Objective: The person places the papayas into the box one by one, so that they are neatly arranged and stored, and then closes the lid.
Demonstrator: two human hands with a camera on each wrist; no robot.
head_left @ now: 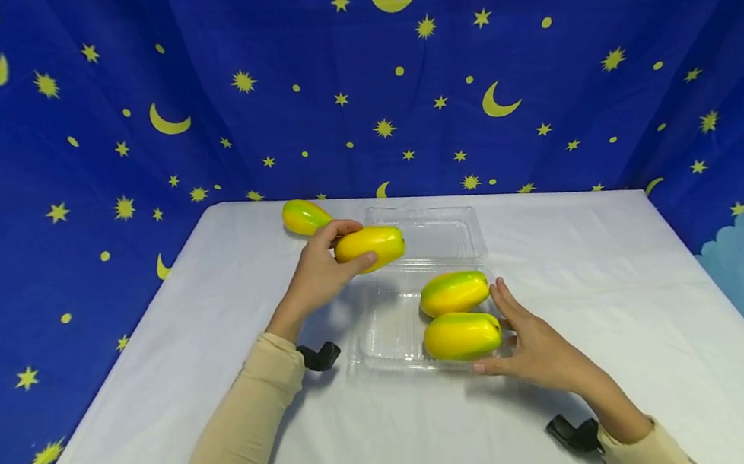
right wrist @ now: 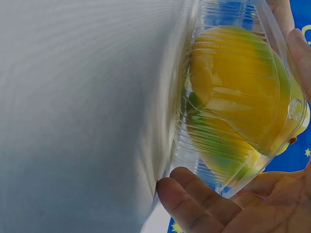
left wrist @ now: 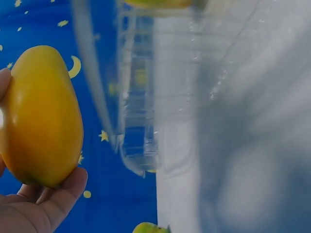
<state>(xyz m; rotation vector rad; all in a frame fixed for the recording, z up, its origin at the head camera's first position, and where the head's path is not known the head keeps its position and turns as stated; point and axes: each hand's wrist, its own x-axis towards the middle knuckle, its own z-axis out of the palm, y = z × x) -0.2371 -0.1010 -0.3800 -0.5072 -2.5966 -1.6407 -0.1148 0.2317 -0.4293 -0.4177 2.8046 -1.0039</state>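
My left hand [head_left: 330,263] grips a yellow papaya [head_left: 374,247], thumb on the near side and fingers over the far side, above the hinge side of a clear plastic clamshell box [head_left: 390,329]. Close up in the left wrist view, the held papaya [left wrist: 46,116] has fingertips at its lower end. Two yellow-green papayas, a farther one [head_left: 453,293] and a nearer one [head_left: 463,336], lie side by side in the box's right half. My right hand [head_left: 540,347] is at the box's right end with fingers spread and fairly straight, fingertips [right wrist: 177,191] at the ribbed wall.
Another papaya [head_left: 304,217] lies on the white-covered table [head_left: 156,394] at the back left, beyond my left hand. The box's lid [head_left: 444,231] lies folded back toward the far edge. A blue curtain [head_left: 297,57] with moons and stars hangs behind.
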